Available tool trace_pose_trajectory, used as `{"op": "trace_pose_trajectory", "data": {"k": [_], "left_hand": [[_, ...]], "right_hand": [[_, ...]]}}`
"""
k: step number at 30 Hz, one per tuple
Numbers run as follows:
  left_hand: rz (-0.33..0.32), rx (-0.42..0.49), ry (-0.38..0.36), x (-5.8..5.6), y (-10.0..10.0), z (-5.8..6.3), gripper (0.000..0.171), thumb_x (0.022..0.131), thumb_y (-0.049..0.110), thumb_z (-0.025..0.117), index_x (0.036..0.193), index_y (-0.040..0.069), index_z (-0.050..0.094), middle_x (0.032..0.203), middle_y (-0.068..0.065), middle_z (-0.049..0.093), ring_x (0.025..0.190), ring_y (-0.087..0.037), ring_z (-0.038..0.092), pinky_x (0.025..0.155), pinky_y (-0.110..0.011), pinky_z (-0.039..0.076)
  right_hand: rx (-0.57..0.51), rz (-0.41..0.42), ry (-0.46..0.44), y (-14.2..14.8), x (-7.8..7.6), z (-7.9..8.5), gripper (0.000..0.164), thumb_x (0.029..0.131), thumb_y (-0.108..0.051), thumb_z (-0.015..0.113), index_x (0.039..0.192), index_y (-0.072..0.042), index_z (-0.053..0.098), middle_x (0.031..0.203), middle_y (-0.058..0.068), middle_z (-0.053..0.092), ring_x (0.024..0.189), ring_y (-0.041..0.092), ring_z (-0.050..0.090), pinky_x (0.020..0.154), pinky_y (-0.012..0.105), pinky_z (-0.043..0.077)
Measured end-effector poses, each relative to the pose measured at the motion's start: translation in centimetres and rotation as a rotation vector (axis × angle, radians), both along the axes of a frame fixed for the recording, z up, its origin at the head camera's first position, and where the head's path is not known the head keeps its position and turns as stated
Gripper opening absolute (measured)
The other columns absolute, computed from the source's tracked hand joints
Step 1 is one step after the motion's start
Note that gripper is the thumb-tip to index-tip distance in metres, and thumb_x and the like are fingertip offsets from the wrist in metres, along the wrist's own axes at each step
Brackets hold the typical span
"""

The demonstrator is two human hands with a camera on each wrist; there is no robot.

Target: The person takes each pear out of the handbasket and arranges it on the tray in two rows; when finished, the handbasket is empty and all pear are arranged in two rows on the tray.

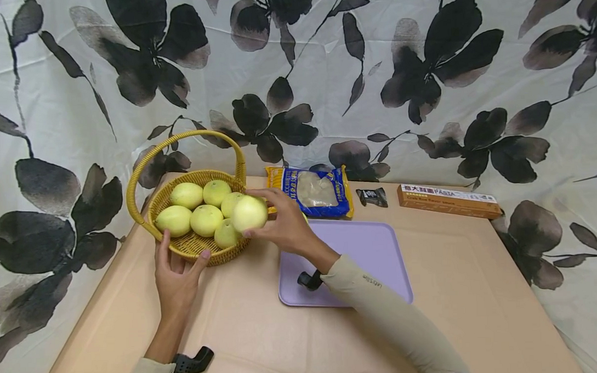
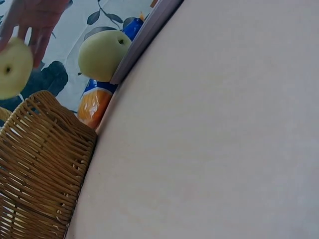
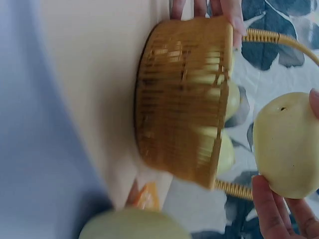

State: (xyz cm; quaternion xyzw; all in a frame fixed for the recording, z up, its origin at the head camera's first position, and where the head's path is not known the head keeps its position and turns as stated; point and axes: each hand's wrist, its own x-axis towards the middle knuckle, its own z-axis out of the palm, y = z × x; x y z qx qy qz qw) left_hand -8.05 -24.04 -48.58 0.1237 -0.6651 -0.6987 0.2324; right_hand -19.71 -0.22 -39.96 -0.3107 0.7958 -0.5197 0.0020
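A wicker basket [image 1: 217, 256] with a tall handle holds several yellow-green, apple-like fruits [image 1: 207, 220]. My left hand [image 1: 177, 284] holds the basket's near left side, one fingertip at the rim. Above the basket's right edge, my right hand [image 1: 285, 220] grips one apple-like fruit [image 1: 250, 214] between thumb and fingers. The right wrist view shows this fruit [image 3: 286, 144] up close, beyond the basket rim. Another such fruit [image 2: 102, 55] sits at the purple tray [image 1: 346, 294] in the left wrist view; my right hand mostly hides it in the head view.
Behind the tray lies a blue and yellow pasta bag [image 1: 318, 191]. To its right are a small black packet [image 1: 372, 197] and a long orange-brown pasta box [image 1: 447, 201]. A floral cloth [image 1: 335, 108] hangs behind the table [image 1: 254, 331].
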Motion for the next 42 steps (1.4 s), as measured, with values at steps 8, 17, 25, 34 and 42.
{"op": "trace_pose_trajectory", "data": {"k": [8,17,25,34,42], "left_hand": [[-0.005,0.007,0.006,0.0,0.0,-0.1,0.103,0.09,-0.004,0.081,0.17,0.027,0.024,0.177,0.004,0.015,0.163,-0.041,0.023,0.117,-0.018,0.047],[-0.013,0.022,0.012,0.0,-0.1,-0.1,0.103,0.091,-0.005,0.081,0.17,0.027,0.023,0.177,0.004,0.015,0.164,-0.038,0.023,0.118,-0.018,0.046],[-0.015,0.026,0.006,0.1,-0.1,-0.1,0.103,0.091,-0.004,0.08,0.17,0.028,0.023,0.177,0.004,0.015,0.163,-0.04,0.023,0.12,-0.02,0.045],[-0.016,0.021,0.001,0.0,-0.2,-0.1,0.104,0.091,-0.004,0.081,0.17,0.03,0.022,0.177,0.005,0.013,0.163,-0.04,0.022,0.119,-0.019,0.045],[-0.014,0.016,-0.001,0.1,-0.1,-0.1,0.104,0.091,-0.004,0.081,0.17,0.028,0.022,0.177,0.004,0.014,0.164,-0.04,0.021,0.121,-0.021,0.043]], "right_hand": [[-0.004,-0.068,-0.031,5.0,-0.5,-0.2,0.08,0.076,-0.018,0.099,0.147,-0.02,0.063,0.141,0.004,0.062,0.119,0.027,0.068,0.098,0.043,0.066],[0.026,-0.114,-0.069,10.6,-1.0,-0.6,0.082,0.078,-0.02,0.098,0.151,-0.024,0.06,0.152,0.002,0.058,0.121,0.03,0.068,0.104,0.049,0.064],[0.079,-0.165,-0.143,14.2,-1.6,-2.0,0.082,0.078,-0.021,0.098,0.151,-0.024,0.061,0.146,0.009,0.061,0.119,0.036,0.067,0.102,0.056,0.061],[0.177,-0.174,-0.25,16.0,-2.5,-4.5,0.083,0.077,-0.016,0.098,0.15,-0.021,0.061,0.148,0.012,0.061,0.118,0.037,0.068,0.101,0.052,0.064],[0.205,-0.139,-0.23,16.0,-3.1,-5.8,0.083,0.078,-0.014,0.097,0.151,-0.013,0.059,0.143,0.018,0.063,0.115,0.036,0.069,0.097,0.047,0.065]]}}
